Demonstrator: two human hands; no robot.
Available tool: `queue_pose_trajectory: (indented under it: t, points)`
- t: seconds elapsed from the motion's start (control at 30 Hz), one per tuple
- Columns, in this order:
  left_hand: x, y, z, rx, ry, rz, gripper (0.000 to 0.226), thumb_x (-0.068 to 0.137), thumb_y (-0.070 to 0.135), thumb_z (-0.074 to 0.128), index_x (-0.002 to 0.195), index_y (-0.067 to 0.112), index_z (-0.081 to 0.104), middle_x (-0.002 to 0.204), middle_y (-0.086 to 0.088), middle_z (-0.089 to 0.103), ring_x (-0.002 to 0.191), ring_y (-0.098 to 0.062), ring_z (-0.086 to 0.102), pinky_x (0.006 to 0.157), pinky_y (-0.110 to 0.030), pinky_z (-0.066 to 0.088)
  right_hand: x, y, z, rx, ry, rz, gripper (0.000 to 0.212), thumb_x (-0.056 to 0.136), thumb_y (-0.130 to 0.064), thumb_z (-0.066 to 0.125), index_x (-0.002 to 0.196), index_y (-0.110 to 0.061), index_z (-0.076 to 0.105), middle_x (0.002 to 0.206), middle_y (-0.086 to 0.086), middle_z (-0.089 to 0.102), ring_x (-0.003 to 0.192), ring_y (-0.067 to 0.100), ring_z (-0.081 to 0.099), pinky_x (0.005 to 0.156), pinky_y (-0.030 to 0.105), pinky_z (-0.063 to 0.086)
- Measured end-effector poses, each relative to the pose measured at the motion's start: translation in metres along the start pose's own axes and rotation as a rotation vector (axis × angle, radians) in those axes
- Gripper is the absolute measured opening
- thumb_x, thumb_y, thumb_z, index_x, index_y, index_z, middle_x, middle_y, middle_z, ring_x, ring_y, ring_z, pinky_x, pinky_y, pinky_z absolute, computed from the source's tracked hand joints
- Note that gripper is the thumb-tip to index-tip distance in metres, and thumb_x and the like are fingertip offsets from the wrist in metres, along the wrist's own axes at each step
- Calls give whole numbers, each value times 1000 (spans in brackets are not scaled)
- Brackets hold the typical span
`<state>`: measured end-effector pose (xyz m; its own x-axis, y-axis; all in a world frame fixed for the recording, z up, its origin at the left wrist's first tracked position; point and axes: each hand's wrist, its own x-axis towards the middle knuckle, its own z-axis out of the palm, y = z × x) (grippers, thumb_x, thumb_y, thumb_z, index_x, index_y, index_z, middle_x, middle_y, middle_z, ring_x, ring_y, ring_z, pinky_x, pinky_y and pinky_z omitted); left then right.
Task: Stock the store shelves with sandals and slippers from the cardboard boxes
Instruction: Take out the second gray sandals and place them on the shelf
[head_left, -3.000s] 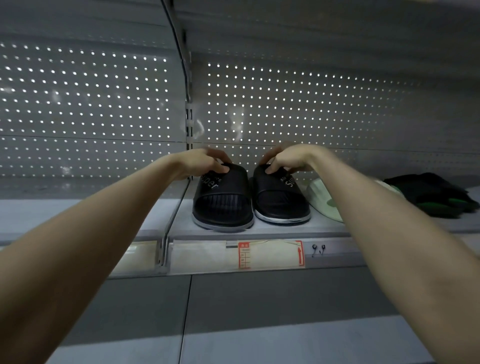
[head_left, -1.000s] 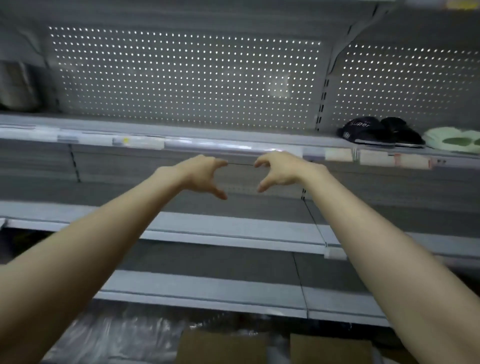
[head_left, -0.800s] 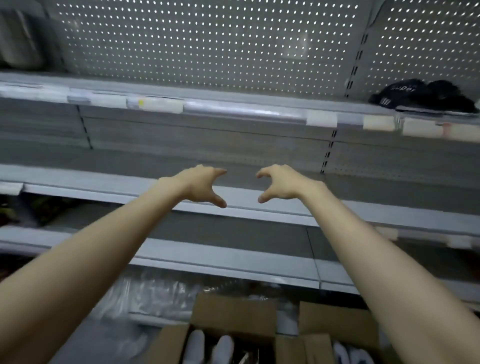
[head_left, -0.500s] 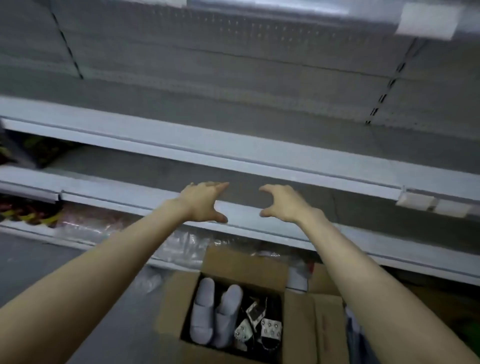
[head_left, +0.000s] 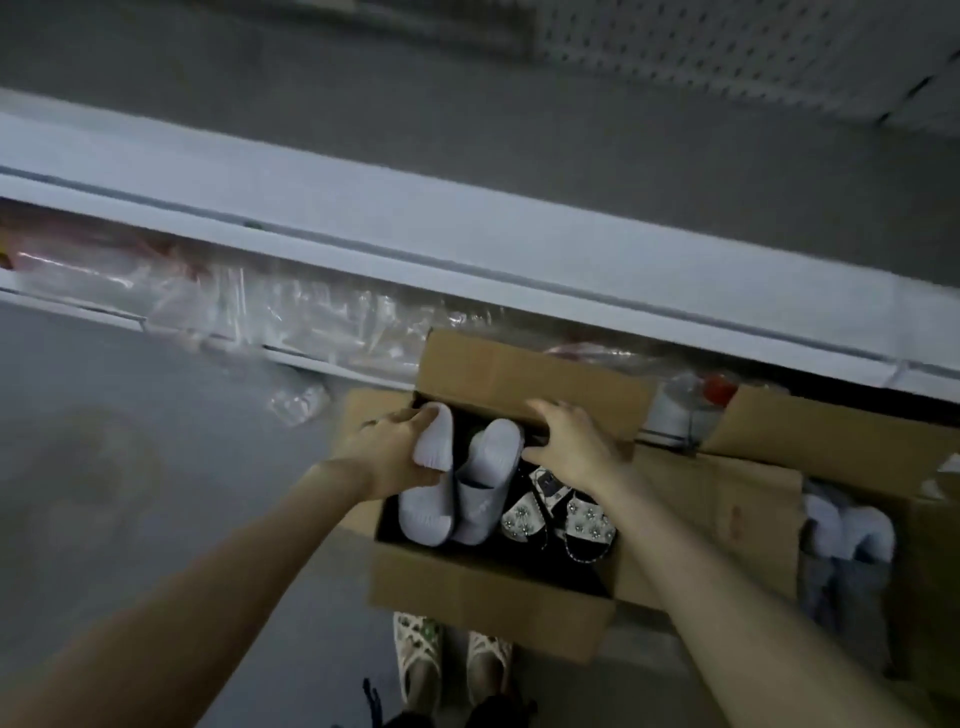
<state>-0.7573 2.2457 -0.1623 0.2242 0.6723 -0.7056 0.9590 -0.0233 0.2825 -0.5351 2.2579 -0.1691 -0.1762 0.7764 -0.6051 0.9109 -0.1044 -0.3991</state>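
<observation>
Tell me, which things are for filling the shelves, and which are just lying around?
For the job:
left hand gripping the left white slipper
right hand by the right white slipper
studded sandals
open cardboard box
second box
shelf

Just lying about:
crumpled clear plastic bags under the shelf
beige sandals on the person's feet
</observation>
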Motion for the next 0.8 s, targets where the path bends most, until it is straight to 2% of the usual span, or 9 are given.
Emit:
queue_pose_trajectory:
  t: [0.13, 0.27, 0.43, 0.57, 0.7, 0.8]
  points:
    - [61, -41, 73, -22, -74, -32, 87, 81, 44, 65, 149, 23, 14, 152, -4, 26, 134, -28, 35, 101, -40, 37, 51, 26, 82, 3, -91, 33, 64, 86, -23, 65, 144, -16, 37, 146, 6, 43, 131, 28, 42, 102, 40, 41]
    - [109, -74, 139, -40, -94, -13, 85, 82, 40, 66, 148, 20, 16, 154, -3, 21, 141, -23, 22, 107, -39, 31, 92, 53, 163, 86, -128, 78, 55, 85, -19, 67, 136, -11, 45, 137, 10, 51, 125, 29, 47, 99, 43, 43]
    - [160, -106, 203, -16, -74, 8, 88, 84, 41, 63, 150, 17, 9, 157, -3, 11, 145, -21, 9, 113, -39, 25, 134, 79, 247, 153, -109, 89, 53, 84, -22, 66, 134, -15, 49, 134, 6, 55, 124, 27, 51, 97, 39, 45]
    - [180, -114, 234, -34, 24, 46, 73, 86, 39, 61, 146, 18, 25, 150, -2, 30, 140, -21, 23, 108, -32, 26, 156, 89, 288, 177, -100, 94, 46, 86, -20, 62, 131, -16, 52, 130, 7, 58, 124, 28, 51, 100, 37, 42]
    - [184, -113, 246, 8, 136, 65, 55, 89, 39, 55, 139, 28, 37, 139, 2, 44, 133, -20, 33, 98, -35, 33, 166, 98, 307, 86, -72, 116, 38, 88, -23, 59, 126, -23, 57, 122, 3, 64, 123, 26, 51, 102, 36, 25]
    - [184, -113, 243, 3, 145, 60, 45, 90, 36, 53, 133, 24, 45, 131, -1, 50, 128, -22, 37, 97, -37, 33, 162, 97, 303, 85, -59, 120, 31, 89, -22, 59, 120, -23, 63, 117, 2, 67, 119, 24, 54, 101, 36, 27]
